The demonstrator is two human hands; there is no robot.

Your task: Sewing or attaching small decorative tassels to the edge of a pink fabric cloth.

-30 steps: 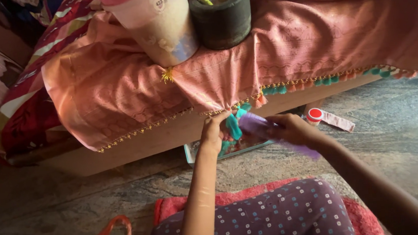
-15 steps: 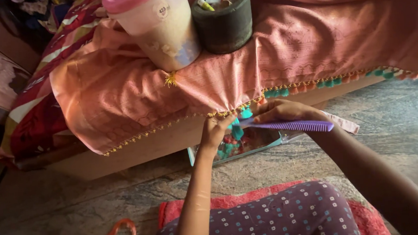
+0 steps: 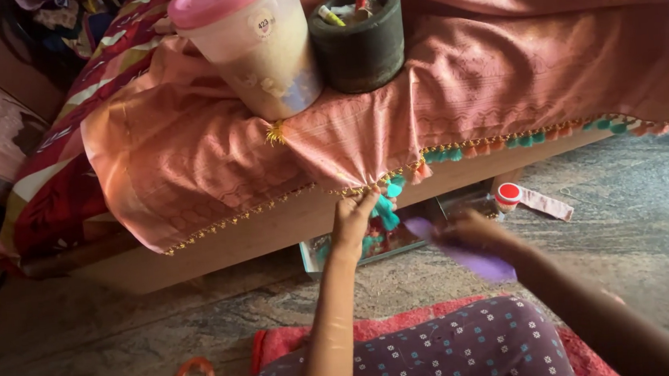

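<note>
Tassels [image 3: 386, 208] were the landmark for everything: a teal bunch hanging off the beaded hem of the pink cloth [image 3: 497, 69], just below the wooden bed edge [image 3: 260, 239]. The left hand [image 3: 352, 222] sat directly against them on their left side, fingers pinched shut on the hem where the tassels met the cloth, holding that bit of fringe taut and drawn down.

The right hand [image 3: 473, 237] lay to the right of the tassels and a little lower, near but not touching them. It was closed round a purple comb [image 3: 470, 255], though motion blur made the exact finger placement hard to read. The comb's long axis ran on a slant, its near end pointing up-left toward the tassels and its far end trailing down-right past the hand. So the tassels lay up and to the left of the right-hand grip, along the comb's own line, while the left hand was plainly the nearer of the two, already in contact.

Above the tassels, on the cloth, stood a pink-lidded tub [image 3: 256, 46] and a dark round pot [image 3: 358, 39], side by side. Right of the tassels, on the stone floor, lay a small red-capped bottle [image 3: 509, 194]. Behind them, under the bed, a shallow tray [image 3: 377, 243] showed partly.
</note>
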